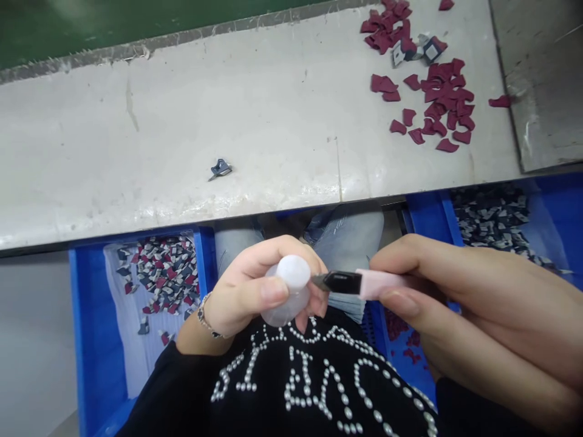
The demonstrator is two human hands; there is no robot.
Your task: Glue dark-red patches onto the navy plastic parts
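Head view leaves much unclear: the left hand (255,291) wraps a small translucent white bottle (288,291) so that only its round cap and part of its body show, and what the bottle holds cannot be told. The right hand (478,309) runs out of frame at the lower right; its fingers pinch a pink tool (378,283) whose dark tip meets the cap. Both are held below the near edge of the grey table (228,121), above the lap. Maroon pieces (437,97) lie near the table's far right corner. Blue bins (86,315) sit beneath.
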